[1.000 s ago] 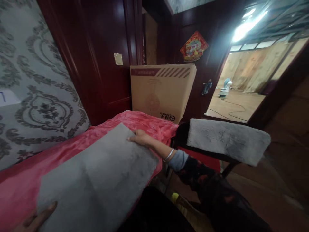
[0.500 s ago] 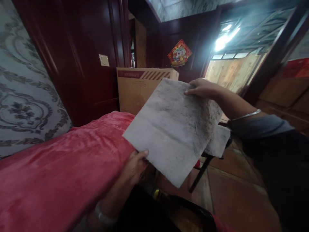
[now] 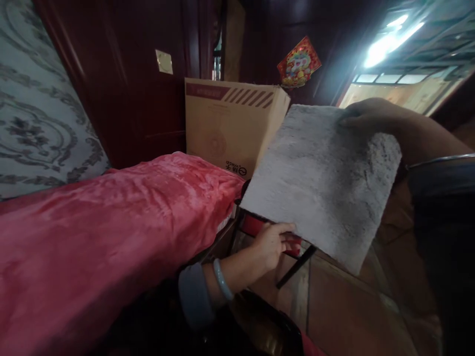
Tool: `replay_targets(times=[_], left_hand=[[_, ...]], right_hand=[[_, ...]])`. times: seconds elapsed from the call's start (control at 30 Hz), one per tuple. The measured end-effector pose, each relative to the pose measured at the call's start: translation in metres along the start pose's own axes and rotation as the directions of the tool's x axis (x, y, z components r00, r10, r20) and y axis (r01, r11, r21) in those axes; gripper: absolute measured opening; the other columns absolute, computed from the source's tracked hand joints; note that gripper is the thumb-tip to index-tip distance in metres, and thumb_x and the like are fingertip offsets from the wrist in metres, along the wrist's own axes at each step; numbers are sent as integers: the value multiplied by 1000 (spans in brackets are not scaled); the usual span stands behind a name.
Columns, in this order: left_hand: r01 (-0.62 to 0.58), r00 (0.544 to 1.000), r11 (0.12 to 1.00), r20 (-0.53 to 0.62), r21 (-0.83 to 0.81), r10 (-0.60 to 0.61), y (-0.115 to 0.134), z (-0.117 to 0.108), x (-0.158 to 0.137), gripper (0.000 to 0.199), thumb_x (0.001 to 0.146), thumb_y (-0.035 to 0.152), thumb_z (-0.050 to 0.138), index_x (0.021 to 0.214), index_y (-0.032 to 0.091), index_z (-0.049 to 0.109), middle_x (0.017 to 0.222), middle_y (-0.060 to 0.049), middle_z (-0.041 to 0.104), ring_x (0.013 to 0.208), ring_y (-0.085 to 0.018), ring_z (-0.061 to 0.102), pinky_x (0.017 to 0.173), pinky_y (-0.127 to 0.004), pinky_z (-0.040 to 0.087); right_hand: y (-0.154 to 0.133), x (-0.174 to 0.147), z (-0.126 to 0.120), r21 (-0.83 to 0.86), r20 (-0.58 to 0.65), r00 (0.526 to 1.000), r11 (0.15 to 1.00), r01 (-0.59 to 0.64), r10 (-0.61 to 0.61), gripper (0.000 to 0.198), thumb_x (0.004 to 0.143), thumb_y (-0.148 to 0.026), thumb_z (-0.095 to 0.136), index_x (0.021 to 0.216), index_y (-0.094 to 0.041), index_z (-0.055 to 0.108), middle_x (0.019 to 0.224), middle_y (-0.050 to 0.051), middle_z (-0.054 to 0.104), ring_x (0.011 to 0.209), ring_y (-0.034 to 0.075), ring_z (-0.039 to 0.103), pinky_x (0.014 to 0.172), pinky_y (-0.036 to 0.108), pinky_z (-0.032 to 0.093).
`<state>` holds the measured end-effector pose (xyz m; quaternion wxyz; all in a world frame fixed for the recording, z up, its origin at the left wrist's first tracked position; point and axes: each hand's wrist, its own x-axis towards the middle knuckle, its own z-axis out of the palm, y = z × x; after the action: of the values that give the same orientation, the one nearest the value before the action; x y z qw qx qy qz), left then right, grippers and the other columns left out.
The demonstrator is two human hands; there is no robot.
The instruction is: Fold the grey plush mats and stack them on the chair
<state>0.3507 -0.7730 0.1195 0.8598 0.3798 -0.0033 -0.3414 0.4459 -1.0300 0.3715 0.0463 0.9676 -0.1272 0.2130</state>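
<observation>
A square, pale grey, felt-like sheet (image 3: 308, 173) with a rough, fuzzy surface is tilted in front of me. My right hand (image 3: 374, 116) grips its upper right edge; the fingers behind it are hidden. At the lower left edge, my left hand (image 3: 272, 242) has its thumb against the rim and its fingers curled beneath. Below the sheet a dark stool leg (image 3: 297, 267) and a bit of red material (image 3: 293, 245) show. The top of that stool is covered by the sheet.
A pink plush cover (image 3: 122, 207) spreads over a raised surface on the left. Behind it stands a large cardboard box (image 3: 218, 128) against dark red panelling. Brown floor tiles (image 3: 345, 296) lie at the lower right. A bright doorway is at the upper right.
The sheet and both hands have moved to the right in view. The second grey piece seen on the stool behind it is now hidden. My view has tipped downward.
</observation>
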Motion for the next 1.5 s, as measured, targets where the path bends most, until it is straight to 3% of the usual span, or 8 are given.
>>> replay_targets(times=[0.3,0.5,0.7,0.87,1.13,1.33,1.43,1.5], left_hand=[[75,987,996,-145,47,-67,-21,8,35,15,65,12,73,66,16,58,61,-3,64,52,-13,60,49,-23,46],[51,993,996,-114,69,-43,-17,12,39,11,66,14,70,70,16,60,65,-5,66,57,-14,62,50,-23,45],[78,978,996,-197,39,-68,-24,8,46,19,60,11,71,64,17,54,61,-1,62,52,-13,58,51,-25,45],[28,994,998,-110,48,-22,-23,1,53,18,57,13,75,64,16,58,63,-2,63,55,-13,59,53,-26,46],[89,992,995,-90,37,-85,-23,-3,61,21,64,12,72,78,16,57,71,-3,67,60,-16,64,54,-26,47],[157,985,985,-79,66,-152,6,-44,65,13,75,19,67,83,16,57,88,-7,68,77,-20,69,68,-31,52],[54,979,984,-204,170,-18,37,-69,69,12,76,21,66,85,17,58,86,-7,68,76,-20,68,67,-30,51],[-115,946,947,-257,299,196,62,-77,73,13,75,21,67,84,18,60,81,-3,66,70,-16,64,62,-25,47]], right_hand=[[10,32,57,-145,165,986,989,35,-10,31,96,-17,58,120,-1,69,110,22,69,87,18,59,75,31,40],[31,48,80,-16,77,996,999,38,-37,25,95,-15,57,111,-5,72,94,16,71,70,14,52,70,30,38],[14,39,113,133,90,993,987,-85,74,17,84,-8,64,97,-6,74,94,19,71,77,19,58,70,32,38],[16,10,135,286,121,990,953,-99,67,14,83,-13,65,93,-19,74,95,11,74,86,22,66,78,31,44],[75,-90,143,456,74,956,843,-287,285,6,77,-28,65,74,-27,70,96,11,76,102,34,68,92,43,47],[105,-164,166,524,10,911,774,-355,412,40,77,-49,51,89,-20,76,88,10,75,92,32,68,80,39,52],[109,-179,177,658,21,891,665,-354,453,49,74,-56,54,97,-19,76,84,8,74,76,27,67,66,36,53],[110,-181,181,718,27,883,605,-343,469,52,72,-59,58,102,-19,76,85,7,73,73,25,65,62,34,53]])
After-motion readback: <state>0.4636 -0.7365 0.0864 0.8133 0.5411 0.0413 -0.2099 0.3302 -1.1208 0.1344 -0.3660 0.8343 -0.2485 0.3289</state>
